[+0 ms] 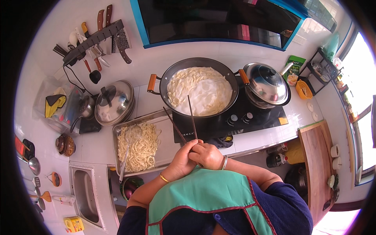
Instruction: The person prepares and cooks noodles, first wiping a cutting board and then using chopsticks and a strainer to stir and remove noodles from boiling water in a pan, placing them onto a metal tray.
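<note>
A wide black wok [231, 80] with orange handles sits on the stove, full of pale noodles [199, 91] in foamy white water. My right hand [207, 155] grips a pair of long dark chopsticks [190, 113] whose tips reach over the wok's near rim. My left hand [182, 159] closes around the same chopsticks from the left, touching my right hand. Both hands hover in front of the stove, just right of a metal tray [166, 145].
The tray holds cooked noodles [143, 149] and a wire skimmer [129, 147]. A lidded steel pot [267, 84] stands right of the wok, a steel lid [114, 102] left of it. Knives hang on a wall rack [94, 39]. A sink [84, 194] lies lower left, a wooden board [317, 156] right.
</note>
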Tool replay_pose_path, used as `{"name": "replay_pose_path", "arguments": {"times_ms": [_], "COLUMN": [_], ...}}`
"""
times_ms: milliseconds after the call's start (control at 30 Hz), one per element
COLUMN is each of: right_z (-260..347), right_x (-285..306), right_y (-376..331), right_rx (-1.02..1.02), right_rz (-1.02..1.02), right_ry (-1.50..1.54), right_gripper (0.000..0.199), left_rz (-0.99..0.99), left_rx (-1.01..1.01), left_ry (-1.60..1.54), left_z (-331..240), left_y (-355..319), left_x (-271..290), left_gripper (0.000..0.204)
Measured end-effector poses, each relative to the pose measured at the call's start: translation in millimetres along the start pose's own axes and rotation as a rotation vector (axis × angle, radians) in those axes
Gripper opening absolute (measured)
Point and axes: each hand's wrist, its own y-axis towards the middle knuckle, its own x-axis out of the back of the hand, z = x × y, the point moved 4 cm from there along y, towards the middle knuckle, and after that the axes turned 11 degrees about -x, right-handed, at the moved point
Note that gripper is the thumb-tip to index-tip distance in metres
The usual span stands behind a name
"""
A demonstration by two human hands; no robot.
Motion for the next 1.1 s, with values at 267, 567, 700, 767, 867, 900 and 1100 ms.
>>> {"name": "replay_pose_path", "arguments": {"times_ms": [267,567,700,767,867,900,1100], "right_z": [-2.4,-27.4,-46.6,-59.9,-74.9,-78.9,-98.2], "right_x": [0.1,70.8,128.6,145.1,156.4,158.3,146.1], "right_y": [0.3,58.0,87.9,93.3,100.2,102.9,122.6], "right_rx": [-0.009,-0.204,-0.312,-0.296,-0.370,-0.386,-0.522], "right_rz": [0.005,-0.204,-0.356,-0.426,-0.450,-0.474,-0.457], "right_ry": [0.002,0.026,0.088,0.022,0.064,0.087,0.129], "right_gripper": [0.014,0.036,0.023,0.017,0.014,0.013,0.019], "left_rz": [0.009,0.205,0.120,0.097,0.037,0.001,0.024], "left_rx": [-0.001,-0.175,-0.467,-0.490,-0.573,-0.630,-0.636], "left_ry": [0.017,0.193,0.556,0.620,0.756,0.831,0.942], "left_z": [-1.1,-70.5,-130.2,-151.5,-181.0,-190.1,-206.2], "left_y": [2.5,29.5,48.2,62.9,82.6,86.3,107.0], "left_x": [-0.8,-40.6,-46.2,-36.2,-19.1,-15.2,-18.1], "left_gripper": [0.025,0.029,0.021,0.019,0.019,0.019,0.019]}}
